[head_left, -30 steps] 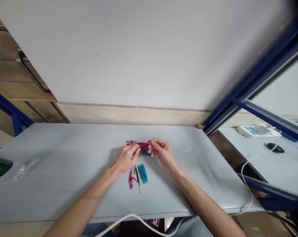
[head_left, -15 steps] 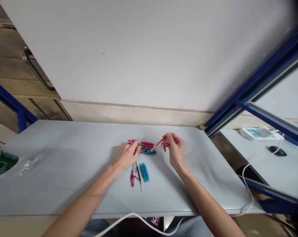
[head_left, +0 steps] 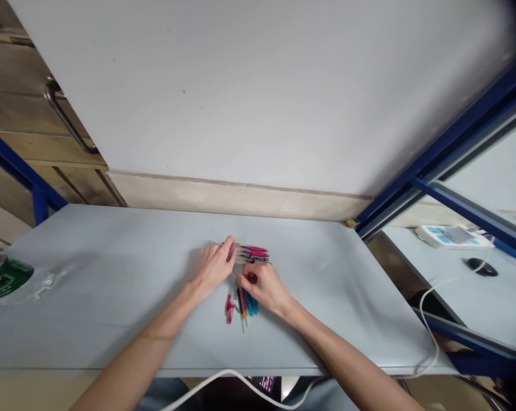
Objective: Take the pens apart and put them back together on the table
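Observation:
Several pink and dark pens lie side by side near the middle of the table. At their left ends is my left hand, its fingers closed around something I cannot make out. My right hand is closed just below the row, over the top of a red refill. This refill lies beside a black refill, between a clear pen with a red cap and the blue pens. My right fingers hide the upper ends of the refills and blue pens.
The grey table meets a wall at the back. A green-labelled bottle is at the far left. A white cable hangs over the right side, near a black mouse and blue frame bars.
My right hand has moved left and toward me with the red refill, which now lies beside the black one. My left hand has shifted slightly left along the pens.

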`<state>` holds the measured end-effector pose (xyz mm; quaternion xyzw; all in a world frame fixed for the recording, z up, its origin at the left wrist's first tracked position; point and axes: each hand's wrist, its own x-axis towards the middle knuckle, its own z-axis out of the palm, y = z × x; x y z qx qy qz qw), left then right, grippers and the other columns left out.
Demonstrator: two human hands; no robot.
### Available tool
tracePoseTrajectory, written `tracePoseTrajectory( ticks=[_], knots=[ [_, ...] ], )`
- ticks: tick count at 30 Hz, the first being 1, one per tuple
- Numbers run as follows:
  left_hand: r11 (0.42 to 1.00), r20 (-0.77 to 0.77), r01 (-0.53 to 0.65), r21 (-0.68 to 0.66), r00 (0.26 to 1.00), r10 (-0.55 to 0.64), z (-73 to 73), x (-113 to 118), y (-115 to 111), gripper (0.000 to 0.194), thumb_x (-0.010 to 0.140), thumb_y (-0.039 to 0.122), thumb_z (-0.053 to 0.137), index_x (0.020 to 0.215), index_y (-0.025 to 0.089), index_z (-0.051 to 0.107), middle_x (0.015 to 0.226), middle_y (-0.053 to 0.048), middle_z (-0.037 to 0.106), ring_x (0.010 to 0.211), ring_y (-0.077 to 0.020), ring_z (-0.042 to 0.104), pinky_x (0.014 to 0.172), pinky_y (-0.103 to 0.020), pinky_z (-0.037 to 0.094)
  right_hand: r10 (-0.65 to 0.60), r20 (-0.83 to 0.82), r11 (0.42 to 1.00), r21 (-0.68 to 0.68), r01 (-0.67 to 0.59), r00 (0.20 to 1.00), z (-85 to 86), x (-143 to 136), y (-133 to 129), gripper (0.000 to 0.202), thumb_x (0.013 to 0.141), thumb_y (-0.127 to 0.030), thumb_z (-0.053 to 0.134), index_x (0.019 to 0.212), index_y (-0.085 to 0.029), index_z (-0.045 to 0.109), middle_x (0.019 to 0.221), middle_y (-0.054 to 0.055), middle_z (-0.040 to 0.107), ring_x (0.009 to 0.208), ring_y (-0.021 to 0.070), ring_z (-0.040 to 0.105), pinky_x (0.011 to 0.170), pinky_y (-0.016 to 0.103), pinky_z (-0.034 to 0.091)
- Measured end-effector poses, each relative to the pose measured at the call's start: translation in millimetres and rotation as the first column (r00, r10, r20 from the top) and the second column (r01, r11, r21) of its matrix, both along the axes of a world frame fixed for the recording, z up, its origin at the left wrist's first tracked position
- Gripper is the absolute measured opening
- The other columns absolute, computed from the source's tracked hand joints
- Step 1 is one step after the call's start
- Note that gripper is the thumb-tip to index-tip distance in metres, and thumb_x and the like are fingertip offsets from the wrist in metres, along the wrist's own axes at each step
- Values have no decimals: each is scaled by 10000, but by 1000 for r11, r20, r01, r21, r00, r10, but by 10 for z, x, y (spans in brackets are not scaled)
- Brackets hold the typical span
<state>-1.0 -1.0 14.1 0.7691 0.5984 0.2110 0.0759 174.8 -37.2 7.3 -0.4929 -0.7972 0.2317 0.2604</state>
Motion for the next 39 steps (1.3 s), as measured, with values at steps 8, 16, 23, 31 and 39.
tracePoseTrajectory(
  ticks=[8, 16, 23, 31, 39],
  knots=[
    [968, 152, -12, -251, 987, 51, -124, -247, -402, 141, 961, 356, 459, 890, 245, 508, 531, 80, 496, 480, -131, 443, 525, -242, 274, -10, 114, 983, 181, -11, 993, -51, 377, 309, 126, 888, -267, 734, 943, -203, 640, 949, 54, 614, 899, 217, 529, 763, 297, 421],
    [986, 108, -6, -167, 994, 24, -97, -134, -632, 259, 995, 471, 452, 919, 246, 554, 568, 61, 532, 520, -147, 494, 544, -253, 317, 92, 280, 941, 289, -175, 956, 7, 422, 282, 123, 896, -215, 723, 1001, -203, 659, 993, 67, 595, 926, 230, 508, 813, 348, 408],
    [970, 88, 168, 175, 979, -185, 69, -75, -410, 222, 1011, 354, 467, 1159, 229, 575, 1145, -81, 647, 1078, -243, 597, 932, -376, 466, 126, 136, 931, 325, -164, 983, 46, 375, 255, 25, 928, -198, 662, 918, -185, 680, 951, 74, 607, 919, 227, 519, 819, 348, 419],
    [859, -269, 442, 258, 887, -375, 137, 215, 30, 242, 1004, 140, 412, 988, 185, 650, 911, -82, 651, 930, -246, 600, 816, -364, 442, -47, -216, 996, 66, 63, 975, 58, 377, 253, 318, 1060, -353, 431, 870, -192, 629, 760, 7, 609, 681, 146, 537, 670, 250, 399],
    [909, -90, 382, 167, 924, -372, -92, 121, 67, 260, 967, 102, 425, 870, 198, 646, 815, -37, 686, 769, -199, 648, 659, -308, 417, 82, -164, 960, 277, -34, 983, -18, 341, 317, 177, 1030, -240, 479, 1033, -205, 653, 944, 84, 687, 926, 236, 564, 843, 340, 440]
  ],
)
